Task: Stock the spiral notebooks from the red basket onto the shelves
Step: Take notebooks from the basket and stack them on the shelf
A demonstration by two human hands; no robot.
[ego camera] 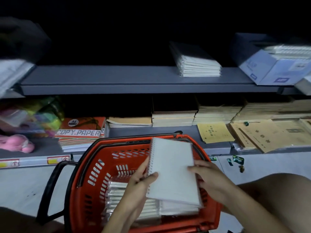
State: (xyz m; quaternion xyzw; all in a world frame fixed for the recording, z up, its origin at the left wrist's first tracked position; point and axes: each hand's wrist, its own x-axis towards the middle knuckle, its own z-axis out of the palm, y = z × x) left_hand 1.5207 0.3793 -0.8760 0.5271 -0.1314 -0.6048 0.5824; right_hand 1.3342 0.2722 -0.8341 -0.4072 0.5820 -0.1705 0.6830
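Head view: dim aisle, grey shelves point(134, 76), both hands point(143, 180) gripping spiral notebook point(175, 170) above red basket point(101, 165).

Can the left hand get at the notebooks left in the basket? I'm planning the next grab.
Probably not at once: the left hand grips the spiral edge of a notebook that the right hand also holds, above the stack in the basket.

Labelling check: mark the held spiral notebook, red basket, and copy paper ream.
spiral notebook point(175, 172), head view, middle of its white cover.
red basket point(101, 167), head view, slotted left wall.
copy paper ream point(79, 132), head view, front edge lettering.
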